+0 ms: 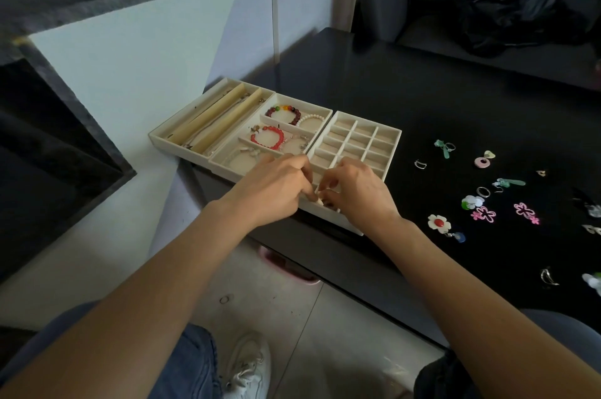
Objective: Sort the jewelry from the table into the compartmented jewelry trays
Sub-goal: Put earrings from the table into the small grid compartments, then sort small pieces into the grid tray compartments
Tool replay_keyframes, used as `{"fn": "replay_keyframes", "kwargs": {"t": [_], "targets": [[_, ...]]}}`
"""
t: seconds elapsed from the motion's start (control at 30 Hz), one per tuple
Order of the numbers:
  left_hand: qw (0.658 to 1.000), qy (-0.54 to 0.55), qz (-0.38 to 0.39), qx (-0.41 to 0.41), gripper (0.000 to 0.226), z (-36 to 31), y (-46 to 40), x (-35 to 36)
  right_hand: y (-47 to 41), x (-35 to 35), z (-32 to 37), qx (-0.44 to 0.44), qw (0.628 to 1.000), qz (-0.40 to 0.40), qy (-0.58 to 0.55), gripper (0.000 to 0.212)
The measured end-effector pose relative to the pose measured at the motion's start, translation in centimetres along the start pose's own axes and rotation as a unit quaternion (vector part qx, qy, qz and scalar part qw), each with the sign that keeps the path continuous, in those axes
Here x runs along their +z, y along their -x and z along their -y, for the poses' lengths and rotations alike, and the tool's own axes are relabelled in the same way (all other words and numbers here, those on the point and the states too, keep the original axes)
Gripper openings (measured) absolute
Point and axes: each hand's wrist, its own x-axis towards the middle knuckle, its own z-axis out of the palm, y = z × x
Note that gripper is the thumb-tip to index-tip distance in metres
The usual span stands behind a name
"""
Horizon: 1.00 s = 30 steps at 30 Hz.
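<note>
Three cream trays sit side by side at the black table's left edge: a long-slot tray (169, 133) with chains, a bracelet tray (325, 120) holding red, multicoloured and pearl bead bracelets, and a grid tray (395, 144) of small square cells. My left hand (276, 187) and my right hand (357, 192) meet over the grid tray's near-left corner, fingers curled. Their fingertips pinch a small pale piece (320, 202) between them; its kind is too small to tell. Loose jewelry lies to the right on the table: a white flower with red centre (438, 223), pink flowers (484, 214), rings (483, 192) and green pieces (443, 148).
The trays overhang the table's near edge above a tiled floor. A dark sofa with a black bag (514, 11) stands behind the table. A pale wall and dark shelves (58, 144) are at the left. My knees and a white shoe (247, 366) are below.
</note>
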Motion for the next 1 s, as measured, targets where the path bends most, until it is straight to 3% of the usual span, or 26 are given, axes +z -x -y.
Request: {"fn": "replay_keyframes", "kwargs": {"t": [0.5, 1.0], "targets": [[1.0, -0.01, 0.0, 0.004, 0.04, -0.4, -0.3, 0.4, -0.4, -0.2, -1.1, 0.068, 0.997, -0.018, -0.044, 0.005], [0.984, 0.042, -0.154, -0.08, 0.033, -5.0, -7.2, -0.2, 0.8, -5.9, -8.6, 0.172, 0.981, -0.071, -0.047, 0.029]]}}
